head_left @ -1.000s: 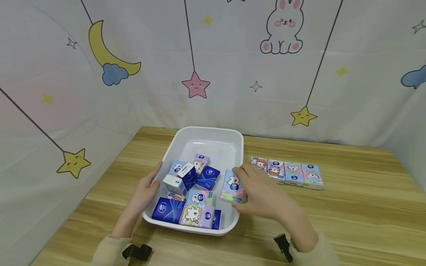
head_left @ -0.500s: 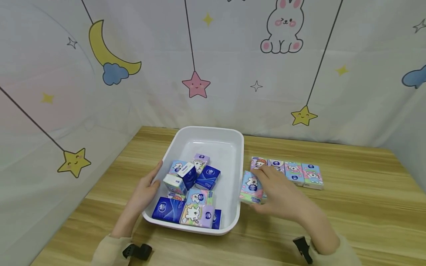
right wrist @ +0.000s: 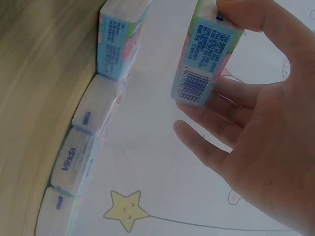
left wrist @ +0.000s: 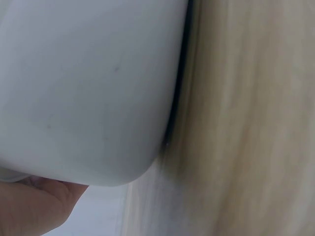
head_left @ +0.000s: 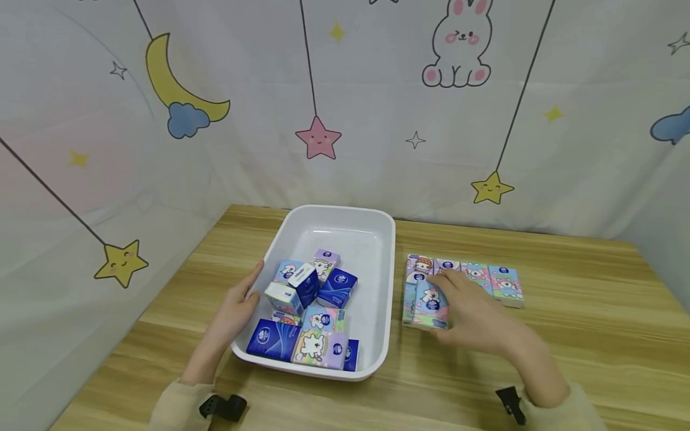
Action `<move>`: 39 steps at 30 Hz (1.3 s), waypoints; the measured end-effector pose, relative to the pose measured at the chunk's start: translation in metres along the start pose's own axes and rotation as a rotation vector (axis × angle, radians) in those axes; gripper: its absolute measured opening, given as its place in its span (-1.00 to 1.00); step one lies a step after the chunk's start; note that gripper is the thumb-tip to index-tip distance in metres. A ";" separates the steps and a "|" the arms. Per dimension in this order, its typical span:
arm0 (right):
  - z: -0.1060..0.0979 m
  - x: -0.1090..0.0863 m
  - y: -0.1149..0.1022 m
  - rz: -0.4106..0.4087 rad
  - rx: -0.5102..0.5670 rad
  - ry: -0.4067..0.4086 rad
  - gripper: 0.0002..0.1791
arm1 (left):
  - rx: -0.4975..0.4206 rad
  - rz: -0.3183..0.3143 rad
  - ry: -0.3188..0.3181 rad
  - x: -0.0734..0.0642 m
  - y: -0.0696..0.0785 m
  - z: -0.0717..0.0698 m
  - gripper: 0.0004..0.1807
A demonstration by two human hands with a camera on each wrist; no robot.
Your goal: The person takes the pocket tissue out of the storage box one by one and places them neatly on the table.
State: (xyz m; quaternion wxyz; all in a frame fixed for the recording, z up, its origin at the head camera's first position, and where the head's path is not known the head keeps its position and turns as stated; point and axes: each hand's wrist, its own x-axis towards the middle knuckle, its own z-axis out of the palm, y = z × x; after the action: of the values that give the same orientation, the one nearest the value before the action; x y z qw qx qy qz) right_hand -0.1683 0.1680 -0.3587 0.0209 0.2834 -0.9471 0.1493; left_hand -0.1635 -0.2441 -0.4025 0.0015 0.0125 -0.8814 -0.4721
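Note:
My right hand [head_left: 474, 308] pinches a tissue pack [head_left: 430, 303] with a blue, pink and green bear print between thumb and fingers. In the right wrist view that tissue pack [right wrist: 202, 61] shows its barcode side and hangs apart from the packs below. Under and left of it in the head view lies another blue tissue pack [head_left: 408, 305], partly hidden. My left hand [head_left: 235, 305] grips the left rim of the white plastic tray [head_left: 385, 299], thumb on the inner side. The left wrist view shows the outer wall of the tray [left wrist: 98, 88] and part of the hand.
Several tissue packs, such as the pink-and-blue pack [head_left: 507, 282], form a row right of the tray. Inside the tray lie several mixed packs, including a dark blue pack [head_left: 272, 339]. A printed cloth [head_left: 366, 167] hangs behind the wooden table [head_left: 593, 335].
My right hand has carried the tissue pack from over the tray's right side rightward, to beside the row of packs. The left hand and the tray have stayed in place.

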 end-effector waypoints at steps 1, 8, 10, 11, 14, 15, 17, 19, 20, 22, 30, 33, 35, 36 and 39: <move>0.001 0.000 0.003 0.005 0.005 -0.004 -0.09 | 0.001 0.000 -0.001 0.000 0.000 0.000 -0.34; 0.002 -0.002 0.021 0.032 0.010 -0.001 -0.09 | 0.002 -0.010 -0.007 0.001 0.001 0.000 -0.35; 0.002 -0.002 0.024 0.048 0.017 -0.016 -0.10 | 0.004 -0.009 -0.005 0.001 0.001 0.000 -0.35; 0.002 -0.002 0.025 0.055 0.019 -0.023 -0.11 | 0.005 -0.008 -0.004 0.001 0.000 0.000 -0.35; 0.003 -0.003 0.029 0.061 0.029 -0.037 -0.15 | 0.006 -0.004 -0.002 0.001 0.000 0.001 -0.35; 0.003 -0.003 0.030 0.064 0.036 -0.041 -0.16 | 0.006 -0.003 -0.001 0.001 0.000 0.001 -0.35; 0.004 -0.004 0.033 0.068 0.045 -0.047 -0.16 | 0.006 0.000 0.000 0.001 0.000 0.001 -0.35; 0.005 -0.005 0.035 0.073 0.053 -0.053 -0.16 | 0.005 0.001 0.000 0.001 0.000 0.001 -0.35; 0.006 -0.005 0.036 0.075 0.055 -0.058 -0.16 | 0.005 0.003 0.002 0.001 0.000 0.001 -0.35; 0.006 -0.005 0.037 0.080 0.053 -0.065 -0.16 | 0.004 0.007 0.002 0.000 -0.001 0.001 -0.35; 0.010 -0.004 0.039 0.083 0.041 -0.082 -0.13 | 0.005 0.008 -0.004 0.000 -0.001 0.000 -0.35; 0.013 -0.003 0.040 0.073 0.027 -0.075 -0.13 | 0.007 0.003 -0.008 -0.001 0.000 0.000 -0.35; 0.016 -0.002 0.041 0.057 0.012 -0.068 -0.14 | 0.011 0.001 -0.008 -0.001 0.001 0.000 -0.34; 0.017 -0.001 0.041 0.053 0.004 -0.065 -0.14 | 0.012 0.000 -0.008 -0.001 0.001 0.000 -0.34; 0.019 -0.001 0.042 0.040 -0.016 -0.056 -0.15 | 0.012 0.000 -0.006 -0.001 0.000 0.000 -0.34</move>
State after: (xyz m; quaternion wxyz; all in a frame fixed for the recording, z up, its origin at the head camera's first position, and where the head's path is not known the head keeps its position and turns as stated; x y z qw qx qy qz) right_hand -0.1894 0.1959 -0.3882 -0.0062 0.2683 -0.9540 0.1340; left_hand -0.1629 -0.2441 -0.4022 -0.0012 0.0108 -0.8843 -0.4667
